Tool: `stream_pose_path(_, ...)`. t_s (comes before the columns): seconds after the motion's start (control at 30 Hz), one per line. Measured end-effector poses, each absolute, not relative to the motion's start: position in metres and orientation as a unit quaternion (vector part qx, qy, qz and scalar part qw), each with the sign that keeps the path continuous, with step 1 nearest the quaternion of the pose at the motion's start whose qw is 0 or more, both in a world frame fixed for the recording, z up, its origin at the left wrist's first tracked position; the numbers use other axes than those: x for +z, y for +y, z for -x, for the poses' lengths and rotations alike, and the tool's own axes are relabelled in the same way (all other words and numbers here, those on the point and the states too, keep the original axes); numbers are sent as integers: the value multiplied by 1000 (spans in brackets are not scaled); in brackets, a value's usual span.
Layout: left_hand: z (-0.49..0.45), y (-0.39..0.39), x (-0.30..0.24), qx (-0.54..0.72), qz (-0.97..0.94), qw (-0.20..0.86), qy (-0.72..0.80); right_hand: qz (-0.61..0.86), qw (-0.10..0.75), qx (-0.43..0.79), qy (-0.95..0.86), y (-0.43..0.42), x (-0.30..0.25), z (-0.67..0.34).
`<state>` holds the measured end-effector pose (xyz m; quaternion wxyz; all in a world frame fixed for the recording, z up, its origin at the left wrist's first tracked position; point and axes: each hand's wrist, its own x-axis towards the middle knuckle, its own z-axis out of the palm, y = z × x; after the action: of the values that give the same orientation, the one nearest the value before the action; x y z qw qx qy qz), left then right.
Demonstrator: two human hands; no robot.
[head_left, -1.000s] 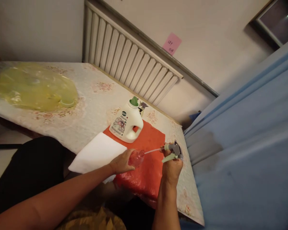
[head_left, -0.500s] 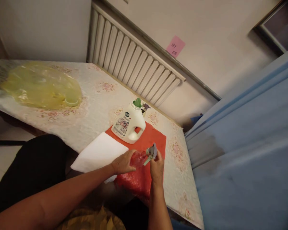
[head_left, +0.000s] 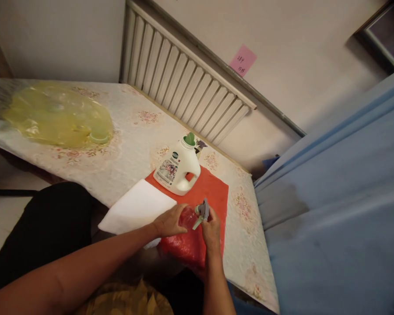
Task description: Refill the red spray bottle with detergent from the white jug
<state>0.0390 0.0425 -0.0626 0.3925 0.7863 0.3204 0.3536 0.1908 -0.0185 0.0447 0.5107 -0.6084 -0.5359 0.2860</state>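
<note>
My left hand (head_left: 169, 221) is closed around a see-through bottle (head_left: 187, 218), which looks reddish over the red sheet. At the bottle's neck is a grey trigger spray head (head_left: 204, 209) with a pale green trigger, pinched in the fingers of my right hand (head_left: 212, 231). Whether the head is screwed on I cannot tell. Just beyond my hands, a cream jug (head_left: 180, 168) with a handle and a printed label stands upright on the red sheet (head_left: 213, 186). Something green shows in its mouth.
A folded white cloth (head_left: 136, 208) lies left of my hands on the flowered tablecloth (head_left: 131, 144). Farther left rests a yellow plastic bag (head_left: 57, 116). Behind the table are a radiator (head_left: 184, 74) and wall; a blue curtain (head_left: 331, 210) hangs at the right. A dark nozzle (head_left: 201, 144) peeks from behind the jug.
My right hand has brought the spray head a little left, closer against the bottle's neck. The left hand keeps its hold on the bottle. The view has shifted slightly.
</note>
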Motion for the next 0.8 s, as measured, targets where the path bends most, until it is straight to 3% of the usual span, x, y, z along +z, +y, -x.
stream_pose_path(0.43,-39,41,-55,343,-787,390,333,674,519,173,-497,-11,28,-183)
stream_pose_path(0.8,-39,43,-63,351,-786,391,326,582,497,333,-551,-15,40,-196)
